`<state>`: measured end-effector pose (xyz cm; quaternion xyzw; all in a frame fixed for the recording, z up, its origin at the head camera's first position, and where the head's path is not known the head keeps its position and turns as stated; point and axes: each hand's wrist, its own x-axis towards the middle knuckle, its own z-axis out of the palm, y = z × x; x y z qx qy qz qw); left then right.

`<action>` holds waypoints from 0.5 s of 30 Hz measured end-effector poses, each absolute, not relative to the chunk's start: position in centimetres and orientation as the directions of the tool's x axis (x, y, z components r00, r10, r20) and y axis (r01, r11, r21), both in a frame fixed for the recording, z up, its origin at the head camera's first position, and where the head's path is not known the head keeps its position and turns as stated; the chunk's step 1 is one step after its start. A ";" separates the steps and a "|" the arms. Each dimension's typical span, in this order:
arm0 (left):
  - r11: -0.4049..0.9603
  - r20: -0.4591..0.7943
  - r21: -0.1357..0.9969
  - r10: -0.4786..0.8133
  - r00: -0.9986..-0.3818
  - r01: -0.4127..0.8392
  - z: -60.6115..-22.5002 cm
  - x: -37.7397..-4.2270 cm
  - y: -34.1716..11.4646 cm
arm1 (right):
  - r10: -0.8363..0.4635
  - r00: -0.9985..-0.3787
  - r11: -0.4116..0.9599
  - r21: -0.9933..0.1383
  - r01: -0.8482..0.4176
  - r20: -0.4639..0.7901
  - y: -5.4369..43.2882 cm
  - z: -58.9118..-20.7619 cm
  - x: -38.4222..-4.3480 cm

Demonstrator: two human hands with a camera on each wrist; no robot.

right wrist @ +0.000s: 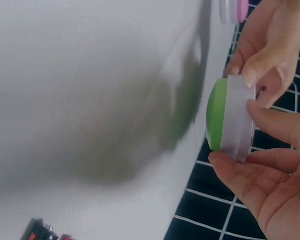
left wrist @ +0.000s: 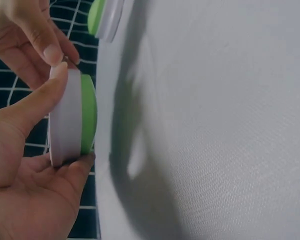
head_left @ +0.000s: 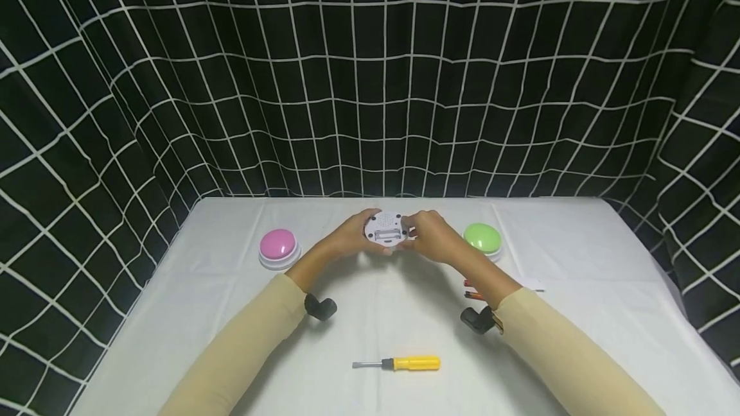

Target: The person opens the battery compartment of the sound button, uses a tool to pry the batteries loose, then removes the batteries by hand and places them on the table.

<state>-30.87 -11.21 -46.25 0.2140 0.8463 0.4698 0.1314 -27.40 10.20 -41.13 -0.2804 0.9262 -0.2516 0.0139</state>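
Both hands hold a round white buzzer button (left wrist: 66, 117) with a green dome (right wrist: 217, 115) above the table. Its dome faces away from the head camera. The underside (head_left: 386, 220) shows small holes, dark feet and a rectangular battery compartment that looks uncovered. My left hand (head_left: 352, 235) grips the left side, its thumb and fingers spread around the rim. On the other side my right hand (head_left: 432, 236) pinches the rim between thumb and fingers. A small dark bit shows by the right fingertips in the left wrist view; I cannot tell what it is.
A pink buzzer button (head_left: 278, 248) stands at left on the white table (head_left: 324, 345), a second green one (head_left: 482, 238) at right. Red-and-black batteries (head_left: 474, 295) lie partly behind the right forearm. Nearer is a yellow-handled screwdriver (head_left: 413, 363). Black grid-lined curtains (head_left: 370, 82) surround the table.
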 end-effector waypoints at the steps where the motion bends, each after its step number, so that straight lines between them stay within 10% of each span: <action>1: 0.468 -0.031 0.854 0.480 -0.877 0.226 -46.4 -30.9 -11.2 | -0.526 -0.844 0.716 -0.480 -0.506 0.106 10.2 -41.3 -27.5; 15: 0.500 -0.099 0.853 0.440 -0.893 0.152 -47.1 -30.9 -10.9 | -0.522 -0.850 0.727 -0.486 -0.486 0.071 10.1 -43.2 -28.9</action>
